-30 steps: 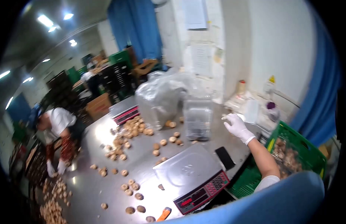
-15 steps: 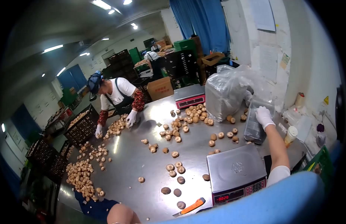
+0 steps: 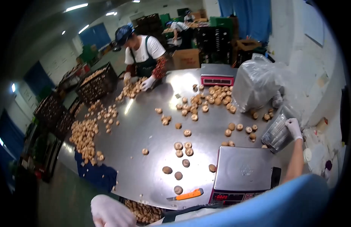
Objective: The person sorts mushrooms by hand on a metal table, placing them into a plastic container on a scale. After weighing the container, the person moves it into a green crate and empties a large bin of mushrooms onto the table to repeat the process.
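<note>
My right hand (image 3: 294, 128), in a white glove, has its fingers closed on the edge of a clear plastic tray (image 3: 275, 132) at the right side of the metal table. My left hand (image 3: 111, 212), also gloved, is low at the front, beyond the table's near edge; its fingers are mostly hidden. Brown mushrooms (image 3: 188, 151) lie scattered across the metal table (image 3: 145, 174). Just left of the tray sits a scale (image 3: 243, 168) with a bare plate and lit red digits. An orange cutter (image 3: 188, 194) rests near the front edge.
Across the table a co-worker (image 3: 143, 53) handles a mushroom pile (image 3: 130, 89). A second scale (image 3: 218, 75) and a large plastic bag (image 3: 253, 85) stand at the back. Mushrooms heap by a dark blue cloth (image 3: 96, 174) at left; a crate (image 3: 96, 84) stands beyond. More mushrooms (image 3: 143, 212) lie below the front edge.
The view has swung rightward and down. My left hand has come into sight at the bottom. My right hand has moved from over the tray to its right edge, and the tray is tilted more.
</note>
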`<state>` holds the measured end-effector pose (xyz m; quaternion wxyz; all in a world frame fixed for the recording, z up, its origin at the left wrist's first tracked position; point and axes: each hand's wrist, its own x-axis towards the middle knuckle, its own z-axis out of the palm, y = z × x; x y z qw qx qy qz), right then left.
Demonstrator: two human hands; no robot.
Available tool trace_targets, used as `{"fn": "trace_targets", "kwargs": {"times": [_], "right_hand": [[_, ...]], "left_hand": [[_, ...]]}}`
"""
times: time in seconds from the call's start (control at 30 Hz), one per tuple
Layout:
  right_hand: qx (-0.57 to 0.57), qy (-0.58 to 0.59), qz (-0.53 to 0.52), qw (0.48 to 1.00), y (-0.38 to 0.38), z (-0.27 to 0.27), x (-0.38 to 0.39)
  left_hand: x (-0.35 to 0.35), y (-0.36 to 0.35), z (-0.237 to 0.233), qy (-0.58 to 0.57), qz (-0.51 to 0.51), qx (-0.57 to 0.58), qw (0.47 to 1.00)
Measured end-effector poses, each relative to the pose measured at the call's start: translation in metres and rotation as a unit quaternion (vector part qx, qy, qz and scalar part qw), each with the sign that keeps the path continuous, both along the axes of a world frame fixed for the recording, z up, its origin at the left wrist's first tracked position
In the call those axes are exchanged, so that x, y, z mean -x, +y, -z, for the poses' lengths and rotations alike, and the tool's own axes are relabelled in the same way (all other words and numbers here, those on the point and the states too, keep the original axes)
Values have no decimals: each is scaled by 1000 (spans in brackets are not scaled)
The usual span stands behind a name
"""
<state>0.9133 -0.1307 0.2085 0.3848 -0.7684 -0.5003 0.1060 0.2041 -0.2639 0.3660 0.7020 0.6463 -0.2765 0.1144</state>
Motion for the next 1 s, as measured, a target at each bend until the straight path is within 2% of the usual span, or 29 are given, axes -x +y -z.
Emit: {"fn": "trace_targets", "kwargs": {"times": [0.07,0.1,0.13,0.17,0.2,0.27,0.3,0.37,0.43,0.5,0.53,0.57,0.6,0.63,0.7,0.73,0.77,0.8,0.83,0.87,0.93,0.97,1.0], "right_hand": [[59,-33,4,998,12,9,-13],[65,-38,-7,997,15,13,-16],[35,-132,-5,991,13,17,-16],[2,-224,-3,975,12,22,-17],[5,-228,-14,974,6,21,-14],[28,-111,-46,992,-13,1,14],[2,-120,-34,992,-20,2,18],[-22,-137,-32,990,-35,7,18],[-107,-101,-50,988,-44,10,13],[-71,-104,-45,991,-46,13,3],[-39,-105,-33,993,-47,14,0],[-38,-107,-34,993,-45,14,3],[-40,-176,-29,983,-42,13,8],[-44,-244,-23,969,-40,13,11],[-31,-247,-22,968,-38,9,11],[-19,-249,-21,968,-36,7,11],[-20,-251,-21,968,-34,7,3],[22,-167,-49,984,-33,6,-6],[65,-82,-77,991,-30,4,-13],[64,-84,-80,991,-28,5,-19],[134,-20,-66,989,-24,5,-27],[151,8,-62,987,-25,-4,-20],[152,5,-67,986,-21,-2,-24]], "left_hand": [[20,-3,13,79,-119,-5,990],[30,-9,21,182,-220,4,958],[39,-13,34,282,-314,16,907],[39,-15,54,311,-365,61,875],[32,-15,70,348,-425,62,834],[24,-12,120,413,-514,58,750],[17,-10,129,491,-536,8,686],[17,-8,182,503,-553,20,663],[12,-6,223,517,-568,30,639],[-5,-1,248,400,-669,50,625],[-14,5,269,383,-675,62,627],[-25,11,264,421,-684,-56,593],[-36,19,259,451,-681,-174,550],[-47,22,262,450,-682,-173,550],[-63,30,269,430,-684,-314,499],[-66,35,273,428,-685,-314,499],[-68,42,278,472,-637,-329,512],[-68,46,284,515,-587,-342,522],[-68,49,288,502,-601,-348,515],[-67,49,291,502,-603,-346,514],[-65,46,297,379,-750,-136,525],[-67,47,263,476,-654,151,568],[-65,48,260,475,-656,156,565]]}}
